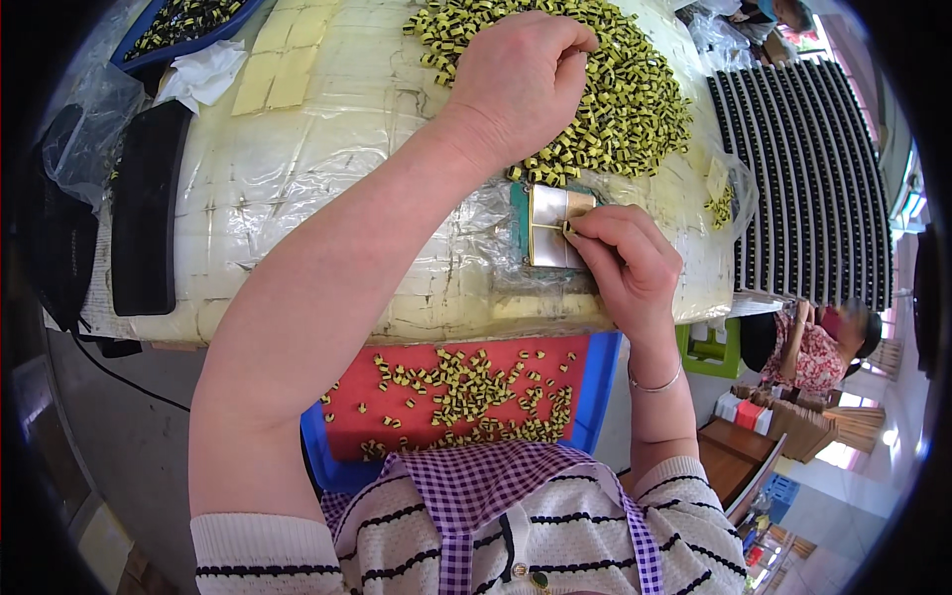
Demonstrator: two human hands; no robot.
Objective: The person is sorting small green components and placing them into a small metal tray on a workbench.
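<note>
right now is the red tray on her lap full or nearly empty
Neither: partly filled. The red tray holds scattered small yellow-and-black parts, thickest near the middle and front, with bare red showing around them.

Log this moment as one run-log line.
left hand: closed in pile of yellow-black parts | right hand: pinching one part at metal plate | red tray: loose parts

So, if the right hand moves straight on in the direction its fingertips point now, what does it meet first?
The right hand points left across the small metal plate, pinching a tiny yellow-black part at its edge. Going straight on, the fingertips would likely slide over that plate first, then meet the left forearm; depth is unclear.
</note>
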